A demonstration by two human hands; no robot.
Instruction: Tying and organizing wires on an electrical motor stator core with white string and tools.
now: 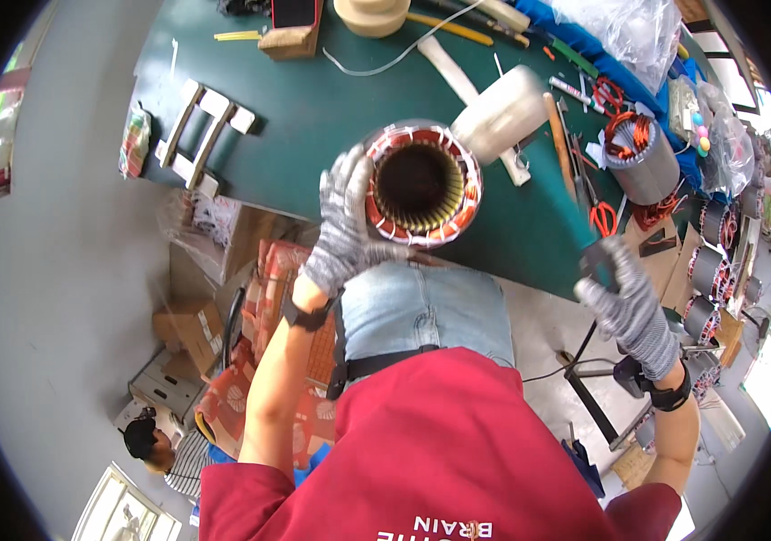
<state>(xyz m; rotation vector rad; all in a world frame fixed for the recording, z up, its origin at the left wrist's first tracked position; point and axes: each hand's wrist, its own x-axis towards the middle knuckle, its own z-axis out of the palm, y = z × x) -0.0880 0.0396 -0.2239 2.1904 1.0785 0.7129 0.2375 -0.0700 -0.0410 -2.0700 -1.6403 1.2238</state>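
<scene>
A motor stator [468,194] stands near the table's front edge, its round bore facing up, with orange-red windings laced in white around the rim. My left hand [340,221], in a grey knit glove, cups its left side, fingers along the rim and thumb across the near side. To the right, past the table's edge, my right hand [629,311], gloved alike, curls around a small dark object [596,263], blurred and too unclear to name. Beyond the stator lies a white-headed mallet [504,113]. Red-handled scissors [603,218] lie close to my right fingers.
Another wound stator [645,167] stands at the table's right, beside plastic bags [642,36]. A wooden frame [201,135] lies on the green table [304,99] at left. Several stators stand at far right. A chair [313,361] is at my left; another person [165,451] is behind.
</scene>
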